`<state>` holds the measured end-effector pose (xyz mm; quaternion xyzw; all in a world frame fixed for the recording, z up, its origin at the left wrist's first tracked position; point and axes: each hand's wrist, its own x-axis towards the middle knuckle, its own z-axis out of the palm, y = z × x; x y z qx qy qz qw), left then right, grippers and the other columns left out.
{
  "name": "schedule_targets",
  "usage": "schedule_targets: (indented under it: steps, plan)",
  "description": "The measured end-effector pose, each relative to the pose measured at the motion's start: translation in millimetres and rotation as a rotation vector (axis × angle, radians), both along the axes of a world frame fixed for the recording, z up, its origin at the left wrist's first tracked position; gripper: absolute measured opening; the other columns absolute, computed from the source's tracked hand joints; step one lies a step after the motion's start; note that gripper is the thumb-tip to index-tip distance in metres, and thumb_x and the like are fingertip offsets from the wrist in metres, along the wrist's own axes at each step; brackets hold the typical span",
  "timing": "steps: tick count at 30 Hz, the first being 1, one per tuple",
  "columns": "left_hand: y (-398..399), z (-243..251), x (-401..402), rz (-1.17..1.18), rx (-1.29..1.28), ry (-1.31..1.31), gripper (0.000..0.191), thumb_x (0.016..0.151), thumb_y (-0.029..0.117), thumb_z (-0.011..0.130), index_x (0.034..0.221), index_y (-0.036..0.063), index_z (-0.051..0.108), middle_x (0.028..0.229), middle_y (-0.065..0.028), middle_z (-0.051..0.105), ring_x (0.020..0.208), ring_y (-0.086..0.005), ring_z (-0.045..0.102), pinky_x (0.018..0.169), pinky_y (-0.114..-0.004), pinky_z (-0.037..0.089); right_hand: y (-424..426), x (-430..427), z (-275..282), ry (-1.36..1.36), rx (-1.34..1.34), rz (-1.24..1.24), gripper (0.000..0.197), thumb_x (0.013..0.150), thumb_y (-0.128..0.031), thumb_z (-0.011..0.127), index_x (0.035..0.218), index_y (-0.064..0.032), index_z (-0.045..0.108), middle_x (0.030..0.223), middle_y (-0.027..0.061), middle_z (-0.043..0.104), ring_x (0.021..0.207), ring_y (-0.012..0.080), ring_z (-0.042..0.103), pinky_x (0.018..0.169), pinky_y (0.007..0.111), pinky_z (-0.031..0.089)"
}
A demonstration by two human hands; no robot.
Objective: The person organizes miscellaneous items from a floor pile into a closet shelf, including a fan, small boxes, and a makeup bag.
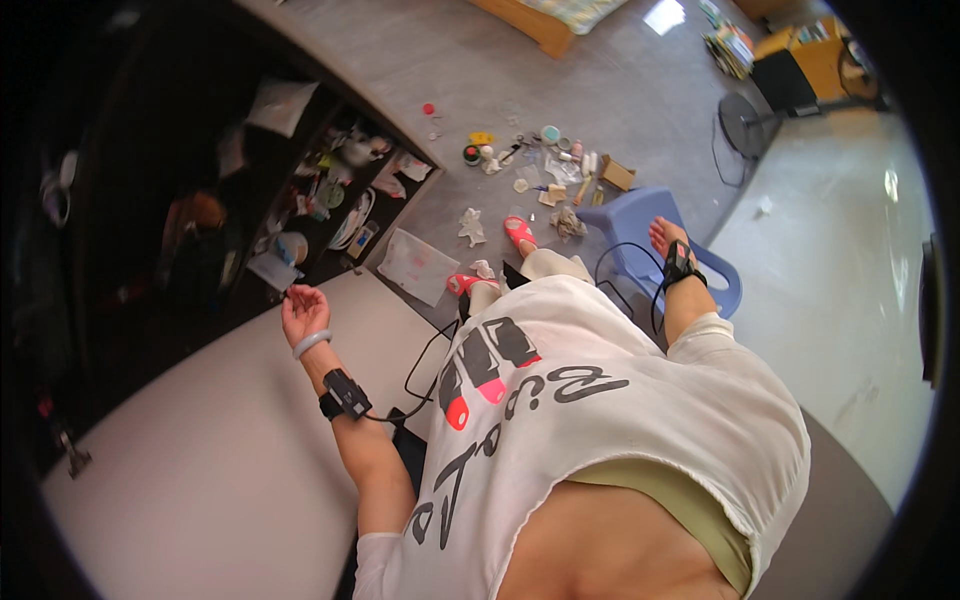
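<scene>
My left hand (306,311), palm up with curled fingers, is at the edge of an open cabinet, close to a pale flat packet (274,271) on its shelf; whether a fingertip touches something small there I cannot tell. A pale bangle (312,343) circles that wrist. My right hand (663,237) is over a blue plastic chair (637,217), its fingers apart and nothing seen in them. Black devices with cables are strapped to both forearms. Cabinet shelves beyond my left hand hold a round white container (291,247), a coil of white cable (358,223) and mixed small items.
The white cabinet door (225,420) stands open beside my left arm. On the grey floor lie bottles, crumpled paper, a small cardboard box (618,172) and a clear plastic bag or box (417,265) near my feet. A black round base (739,124) stands at the upper right.
</scene>
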<state>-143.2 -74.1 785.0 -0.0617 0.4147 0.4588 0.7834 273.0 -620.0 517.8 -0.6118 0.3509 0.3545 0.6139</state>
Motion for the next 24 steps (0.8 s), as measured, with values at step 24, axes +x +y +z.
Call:
schedule_targets:
  steps: [24]
  plan:
    - [-10.3, -29.2, 22.1, -0.454, -0.012, 0.047, 0.022, 0.09, 0.016, 0.045, 0.096, -0.0004, 0.057, 0.091, -0.0099, 0.059, 0.083, -0.0222, 0.056, 0.07, -0.033, 0.044, -233.3, -238.5, 24.7, 0.045, -0.658, -0.443, 0.031, 0.083, -0.033, 0.059, 0.085, -0.003, 0.054, 0.069, 0.0059, 0.053, 0.052, 0.0163, 0.052, 0.044, 0.028, 0.045]
